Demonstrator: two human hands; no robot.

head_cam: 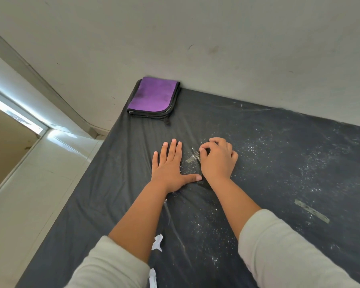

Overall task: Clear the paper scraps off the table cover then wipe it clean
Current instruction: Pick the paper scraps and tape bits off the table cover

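Note:
A dark grey table cover (pixel 279 163) is dusted with white specks. My left hand (pixel 169 166) lies flat on it with straight fingers, pressing the cloth. Just to its right, my right hand (pixel 217 157) has its fingers curled, with thumb and forefinger tips together at a small strip of clear tape (pixel 190 159) stuck to the cover; whether they pinch its end I cannot tell. Two white paper scraps (pixel 157 242) (pixel 152 277) lie near the front, beside my left forearm. A folded purple cloth (pixel 154 97) with black edging rests at the far left corner.
A longer strip of tape (pixel 312 210) is stuck to the cover at the right. A grey wall (pixel 216 38) stands right behind the table. The table's left edge drops to a white tiled floor (pixel 40 183).

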